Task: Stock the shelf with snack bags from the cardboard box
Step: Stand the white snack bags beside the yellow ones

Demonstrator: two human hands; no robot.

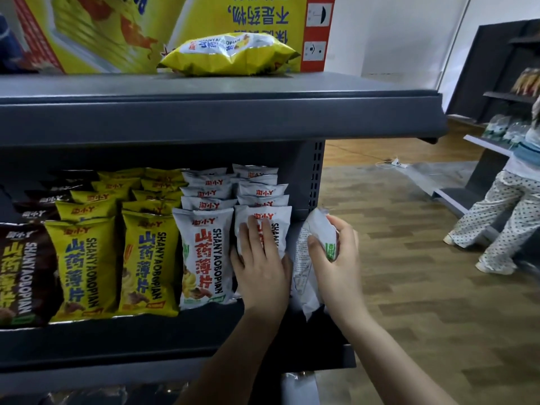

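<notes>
at shelf end, right hand (pixel 333 258) around white snack bag (pixel 304 267)

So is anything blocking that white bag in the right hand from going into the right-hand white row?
Yes. The left hand lies flat on the front white bag of that row, and the held bag sits beside it at the shelf's right edge, turned sideways.

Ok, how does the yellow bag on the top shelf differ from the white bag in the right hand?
The yellow bag lies flat and untouched on the top shelf; the white bag stands on end, gripped by the right hand at the shelf's right end. Yellow shows its printed front, white mostly its back. Both look sealed.
</notes>
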